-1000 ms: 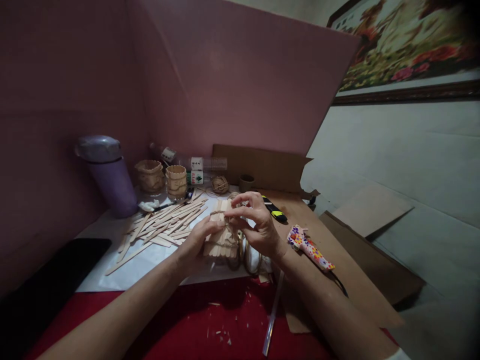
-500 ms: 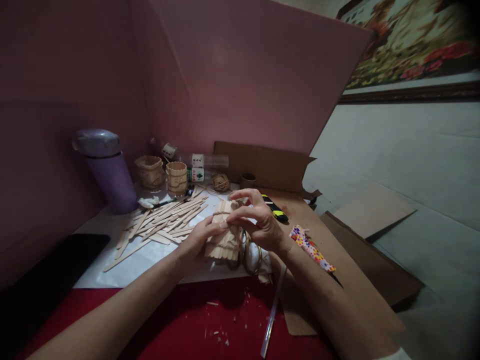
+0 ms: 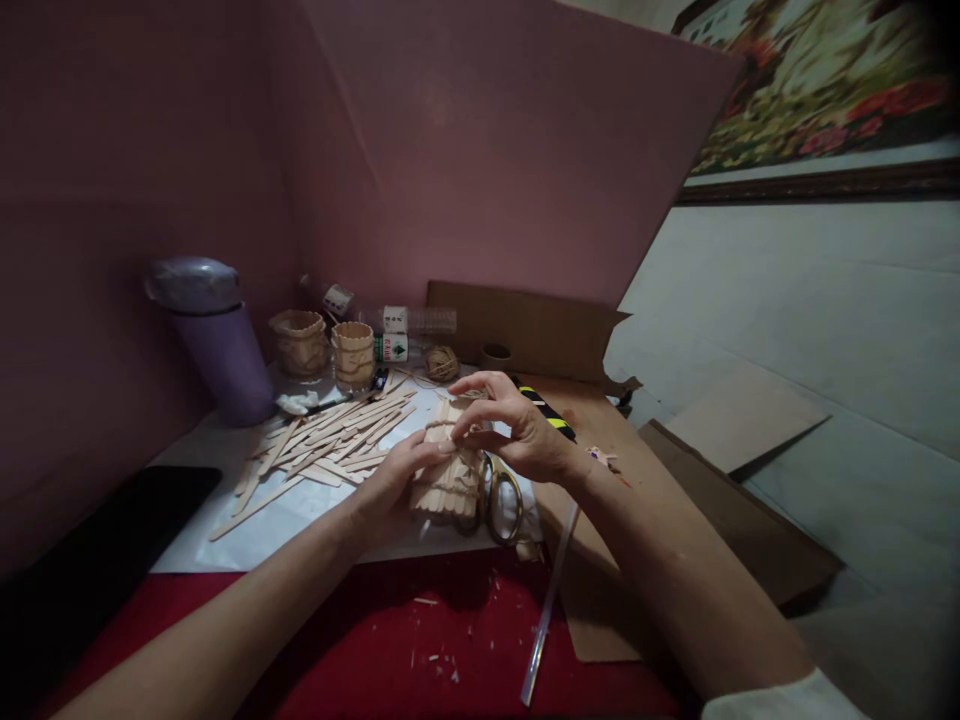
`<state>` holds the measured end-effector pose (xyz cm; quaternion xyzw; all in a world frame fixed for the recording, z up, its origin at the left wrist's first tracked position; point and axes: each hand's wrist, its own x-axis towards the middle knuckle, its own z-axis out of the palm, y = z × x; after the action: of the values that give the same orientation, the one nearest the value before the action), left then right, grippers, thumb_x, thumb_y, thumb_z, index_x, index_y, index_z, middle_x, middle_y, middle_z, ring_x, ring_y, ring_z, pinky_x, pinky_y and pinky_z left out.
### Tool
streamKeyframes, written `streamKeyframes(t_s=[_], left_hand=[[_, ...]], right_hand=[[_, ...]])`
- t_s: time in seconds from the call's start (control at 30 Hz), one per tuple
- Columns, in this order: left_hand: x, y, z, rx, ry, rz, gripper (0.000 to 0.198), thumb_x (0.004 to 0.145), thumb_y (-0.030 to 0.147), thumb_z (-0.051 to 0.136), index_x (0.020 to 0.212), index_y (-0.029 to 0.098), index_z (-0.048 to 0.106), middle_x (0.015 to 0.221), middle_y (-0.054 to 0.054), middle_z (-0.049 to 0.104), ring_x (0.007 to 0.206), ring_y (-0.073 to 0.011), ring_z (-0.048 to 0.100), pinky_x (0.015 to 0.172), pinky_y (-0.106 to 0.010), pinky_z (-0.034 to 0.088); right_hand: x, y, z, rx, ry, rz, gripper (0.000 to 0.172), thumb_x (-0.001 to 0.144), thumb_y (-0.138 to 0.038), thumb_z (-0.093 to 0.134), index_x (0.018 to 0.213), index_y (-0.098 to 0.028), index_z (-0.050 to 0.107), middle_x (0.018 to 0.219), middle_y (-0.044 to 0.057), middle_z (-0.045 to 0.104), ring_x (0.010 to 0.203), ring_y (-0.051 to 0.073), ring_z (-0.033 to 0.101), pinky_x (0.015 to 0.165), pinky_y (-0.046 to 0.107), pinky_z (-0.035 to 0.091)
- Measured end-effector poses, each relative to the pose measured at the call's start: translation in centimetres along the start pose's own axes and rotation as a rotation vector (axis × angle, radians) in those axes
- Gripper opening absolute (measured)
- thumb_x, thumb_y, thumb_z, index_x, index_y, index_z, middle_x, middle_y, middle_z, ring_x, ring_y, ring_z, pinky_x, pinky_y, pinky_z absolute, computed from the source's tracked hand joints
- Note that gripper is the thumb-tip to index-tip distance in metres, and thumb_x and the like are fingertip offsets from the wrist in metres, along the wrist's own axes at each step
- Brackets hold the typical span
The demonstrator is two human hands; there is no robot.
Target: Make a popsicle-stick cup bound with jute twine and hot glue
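Note:
A small popsicle-stick cup (image 3: 442, 490) lies tilted over the white sheet, with bands of twine (image 3: 439, 428) around it. My left hand (image 3: 401, 475) grips it from the left, thumb on its side; the other fingers are hidden behind it. From the right, my right hand (image 3: 517, 430) reaches over the cup, its fingers bent and the fingertips pressed to the side by the upper twine. What lies under those fingertips is too small to make out. Gold-handled scissors (image 3: 506, 508) lie just right of the cup, below my right hand.
Loose popsicle sticks (image 3: 322, 445) are piled on the white sheet (image 3: 262, 545). Behind stand two finished-looking stick cups (image 3: 352, 358), a purple tumbler (image 3: 225, 360), plastic bottles (image 3: 427, 320) and a twine ball (image 3: 442, 363). A utility knife (image 3: 551, 418) and a clear glue stick (image 3: 547, 610) lie rightward.
My right forearm has swung, now covering most of the flower-patterned piece on the cardboard. My right fingertips have shifted slightly on the cup. My left hand keeps its hold.

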<state>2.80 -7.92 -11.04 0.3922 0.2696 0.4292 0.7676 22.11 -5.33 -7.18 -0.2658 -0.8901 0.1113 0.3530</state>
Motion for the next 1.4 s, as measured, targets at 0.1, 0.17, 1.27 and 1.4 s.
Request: streamKeyframes(t_s=[0.1, 0.17, 1.27, 1.4], left_hand=[[0.0, 0.1, 0.0, 0.01, 0.003, -0.002, 0.042, 0.071, 0.031, 0.079, 0.106, 0.014, 0.063, 0.083, -0.006, 0.067, 0.068, -0.0196, 0.063, 0.06, -0.03, 0.051], [0.0, 0.2, 0.1, 0.007, 0.016, 0.008, 0.041, 0.069, 0.031, 0.079, 0.104, 0.014, 0.064, 0.081, -0.005, 0.066, 0.067, -0.0193, 0.063, 0.06, -0.029, 0.051], [-0.3, 0.5, 0.4, -0.027, 0.08, 0.049, 0.043, 0.064, 0.028, 0.084, 0.101, 0.013, 0.067, 0.089, -0.008, 0.07, 0.077, -0.0219, 0.064, 0.065, -0.032, 0.052], [-0.2, 0.5, 0.5, -0.02, 0.086, 0.061, 0.047, 0.063, 0.027, 0.084, 0.103, 0.012, 0.065, 0.09, -0.008, 0.07, 0.075, -0.0207, 0.064, 0.064, -0.031, 0.053]], right_hand=[[0.3, -0.2, -0.4, 0.023, -0.039, 0.036, 0.014, 0.088, -0.013, 0.071, 0.088, -0.027, 0.072, 0.128, 0.004, 0.057, 0.127, 0.021, 0.052, 0.11, 0.051, 0.043], [0.5, -0.5, -0.6, 0.023, -0.052, 0.049, 0.015, 0.087, -0.012, 0.072, 0.087, -0.027, 0.072, 0.127, 0.004, 0.058, 0.128, 0.021, 0.052, 0.111, 0.052, 0.043], [0.2, -1.5, 1.0, -0.031, 0.231, 0.074, 0.016, 0.085, -0.01, 0.068, 0.082, -0.026, 0.071, 0.114, 0.004, 0.067, 0.113, 0.022, 0.059, 0.101, 0.048, 0.046], [0.3, -1.7, 1.0, -0.029, 0.256, 0.096, 0.017, 0.083, -0.009, 0.07, 0.087, -0.026, 0.07, 0.112, 0.004, 0.068, 0.112, 0.022, 0.059, 0.1, 0.048, 0.046]])
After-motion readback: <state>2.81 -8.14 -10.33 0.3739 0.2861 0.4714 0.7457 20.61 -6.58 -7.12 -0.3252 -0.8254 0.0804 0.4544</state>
